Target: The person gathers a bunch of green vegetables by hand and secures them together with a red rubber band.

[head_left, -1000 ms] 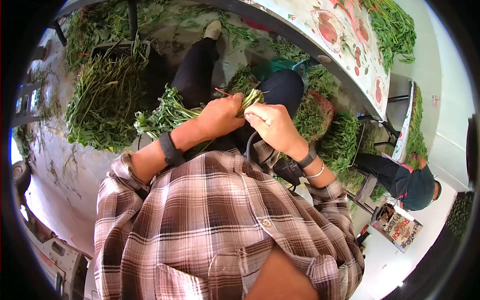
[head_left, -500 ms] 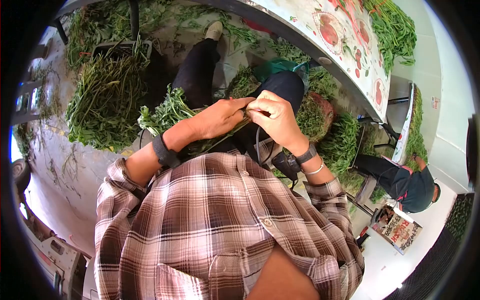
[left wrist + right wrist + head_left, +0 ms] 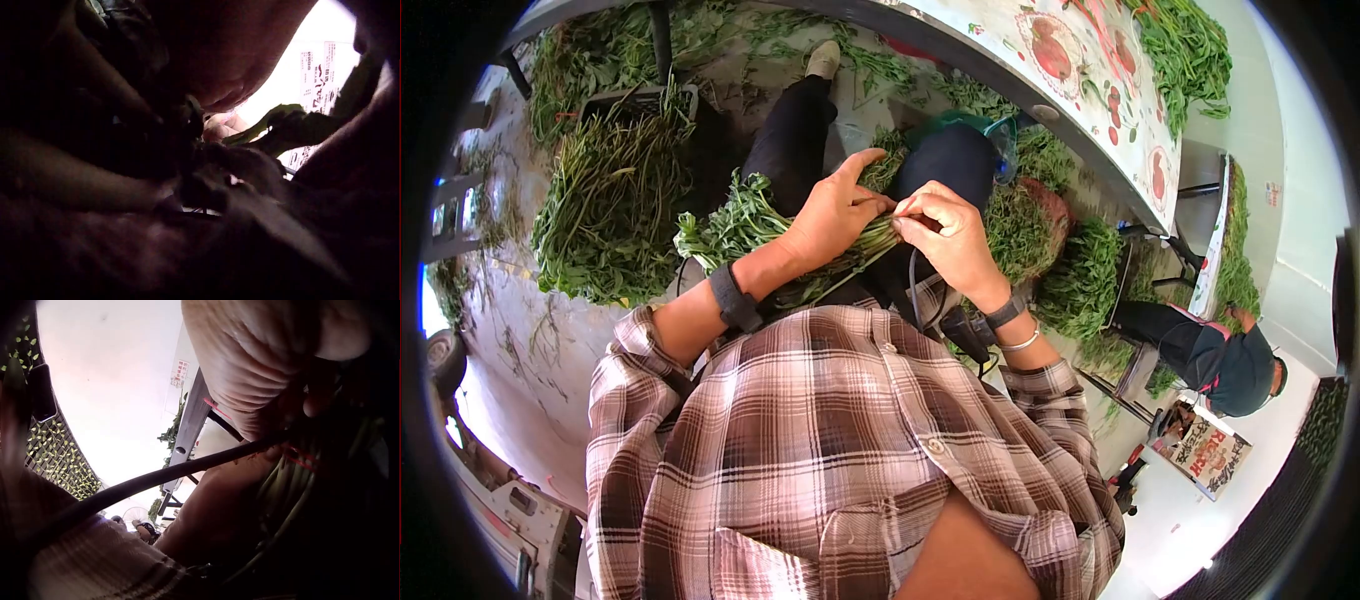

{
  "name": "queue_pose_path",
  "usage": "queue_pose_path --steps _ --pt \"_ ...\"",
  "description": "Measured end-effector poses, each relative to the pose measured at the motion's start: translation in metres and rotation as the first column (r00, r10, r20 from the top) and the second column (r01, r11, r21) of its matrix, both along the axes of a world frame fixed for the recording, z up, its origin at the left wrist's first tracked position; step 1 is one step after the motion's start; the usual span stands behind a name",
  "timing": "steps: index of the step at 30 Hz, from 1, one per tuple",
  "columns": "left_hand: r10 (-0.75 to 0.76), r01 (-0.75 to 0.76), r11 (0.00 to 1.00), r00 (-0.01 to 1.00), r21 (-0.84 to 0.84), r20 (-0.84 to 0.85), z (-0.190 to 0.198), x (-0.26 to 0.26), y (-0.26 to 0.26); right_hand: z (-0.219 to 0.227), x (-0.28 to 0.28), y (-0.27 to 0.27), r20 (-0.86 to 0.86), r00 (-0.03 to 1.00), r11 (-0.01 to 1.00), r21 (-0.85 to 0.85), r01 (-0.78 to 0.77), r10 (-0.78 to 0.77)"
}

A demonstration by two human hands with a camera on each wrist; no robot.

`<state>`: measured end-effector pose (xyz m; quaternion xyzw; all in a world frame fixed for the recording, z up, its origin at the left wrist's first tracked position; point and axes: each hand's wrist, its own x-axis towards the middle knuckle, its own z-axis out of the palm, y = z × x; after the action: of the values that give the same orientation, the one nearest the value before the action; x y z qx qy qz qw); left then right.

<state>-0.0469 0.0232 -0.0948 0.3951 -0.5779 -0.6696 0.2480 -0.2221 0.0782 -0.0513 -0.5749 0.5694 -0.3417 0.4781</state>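
A bundle of leafy green stems [image 3: 730, 225] lies across the lap, leaves to the left, stem ends by the right hand. My left hand [image 3: 830, 215] holds the bundle from above, index finger stretched out and thumb close to the right fingertips. My right hand [image 3: 950, 235] pinches at the stems with thumb and index finger, where a thin red tie [image 3: 300, 459] goes round them in the right wrist view. The exact grip is partly hidden. The left wrist view is mostly dark, with a leaf [image 3: 281, 128] against bright light.
A crate heaped with greens [image 3: 610, 205] stands at the left. Ahead is a table with a fruit-patterned cloth [image 3: 1000, 45], greens [image 3: 1185, 60] at its far end. More greens [image 3: 1080, 285] are piled at the right, near another person [image 3: 1235, 365]. A dark cable [image 3: 175, 472] crosses the right wrist view.
My left index finger has lifted and stretched away from the right fingers, uncovering the stems. Both hands have stayed over the lap, the right still pinching.
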Motion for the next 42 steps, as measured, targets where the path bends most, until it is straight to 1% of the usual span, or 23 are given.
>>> queue_pose_path --steps 1,3,7,9,10,12,13,14,15,17,18,20,22,23,25,27,29,31,35,36,38,40,42 --pt "-0.003 0.003 1.000 1.000 0.000 0.001 0.001 0.000 0.000 -0.002 -0.001 0.001 -0.028 1.000 1.000 -0.011 -0.006 0.006" --pt "0.046 -0.044 0.996 0.999 -0.083 0.020 0.004 -0.001 -0.001 -0.001 -0.002 0.002 -0.055 0.998 1.000 -0.022 -0.006 0.005" --pt "0.083 -0.082 0.995 0.996 -0.058 0.020 0.000 -0.001 -0.001 0.003 0.000 0.003 -0.064 0.998 0.999 -0.031 -0.009 0.007" --pt "0.027 -0.027 1.000 0.998 0.002 0.055 -0.007 -0.001 -0.004 -0.001 0.000 0.003 -0.051 0.999 0.999 -0.037 -0.012 0.010" --pt "0.030 -0.030 1.000 0.998 0.002 0.058 -0.007 -0.001 -0.004 -0.003 0.000 0.003 -0.061 0.998 0.999 -0.038 -0.012 0.010" --pt "-0.037 0.050 0.996 0.986 -0.073 0.161 -0.002 -0.001 -0.005 -0.004 0.001 0.003 -0.069 0.998 0.999 -0.037 -0.016 0.013" --pt "-0.035 0.047 0.996 0.986 -0.072 0.163 0.000 -0.001 -0.005 -0.004 0.002 0.003 -0.128 0.991 0.994 -0.098 -0.044 0.031" --pt "-0.041 0.060 0.990 0.989 -0.126 0.145 0.002 -0.001 -0.004 -0.004 0.002 0.004 -0.188 0.981 0.985 -0.157 -0.074 0.043" --pt "-0.049 0.071 0.981 0.991 -0.180 0.127 0.004 -0.002 -0.004 -0.003 0.004 0.003 -0.187 0.981 0.985 -0.157 -0.074 0.044" --pt "-0.049 0.071 0.972 0.993 -0.222 0.106 0.000 -0.005 0.001 0.004 0.007 0.001 -0.360 0.930 0.940 -0.286 -0.184 0.072" --pt "-0.050 0.070 0.962 0.995 -0.264 0.084 0.001 -0.007 0.002 0.008 0.008 0.001 -0.361 0.930 0.941 -0.285 -0.183 0.072" --pt "-0.075 0.108 0.953 0.989 -0.284 0.126 0.003 -0.007 0.001 0.014 0.008 0.002 -0.419 0.899 0.948 -0.218 -0.234 0.125" --pt "-0.123 0.184 0.936 0.970 -0.300 0.212 0.006 -0.008 0.001 0.015 0.006 0.002 -0.455 0.881 0.941 -0.227 -0.251 0.125" --pt "-0.125 0.185 0.936 0.970 -0.298 0.211 0.005 -0.009 0.001 0.016 0.006 0.002 -0.491 0.863 0.934 -0.237 -0.268 0.123" --pt "-0.123 0.214 0.892 0.962 -0.399 0.242 0.002 -0.010 0.002 0.016 0.005 0.001 -0.486 0.864 0.930 -0.243 -0.276 0.129" --pt "-0.121 0.228 0.883 0.955 -0.410 0.270 0.001 -0.011 0.003 0.016 0.004 0.001 -0.480 0.867 0.925 -0.252 -0.284 0.136" --pt "-0.114 0.239 0.875 0.947 -0.421 0.299 0.001 -0.011 0.004 0.014 0.004 0.000 -0.351 0.924 0.943 -0.227 -0.241 0.151" --pt "-0.077 0.228 0.822 0.953 -0.522 0.294 0.000 -0.012 0.006 0.011 0.002 -0.003 -0.355 0.923 0.939 -0.244 -0.242 0.146" --pt "-0.086 0.233 0.826 0.952 -0.513 0.294 0.003 -0.012 0.008 0.008 0.005 -0.004 -0.384 0.918 0.933 -0.283 -0.221 0.101" --pt "-0.087 0.220 0.845 0.956 -0.487 0.281 0.003 -0.011 0.007 0.007 0.004 -0.003 -0.384 0.918 0.933 -0.283 -0.222 0.102" --pt "-0.088 0.209 0.863 0.959 -0.461 0.269 0.005 -0.010 0.006 0.005 0.002 -0.002 -0.365 0.929 0.955 -0.247 -0.164 0.066" --pt "-0.062 0.115 0.937 0.984 -0.329 0.169 0.012 -0.008 0.006 0.005 0.001 -0.002 -0.322 0.946 0.962 -0.241 -0.130 0.047" --pt "-0.077 0.121 0.938 0.986 -0.324 0.147 0.007 -0.004 0.003 0.004 0.000 -0.002 -0.279 0.960 0.968 -0.232 -0.094 0.026"
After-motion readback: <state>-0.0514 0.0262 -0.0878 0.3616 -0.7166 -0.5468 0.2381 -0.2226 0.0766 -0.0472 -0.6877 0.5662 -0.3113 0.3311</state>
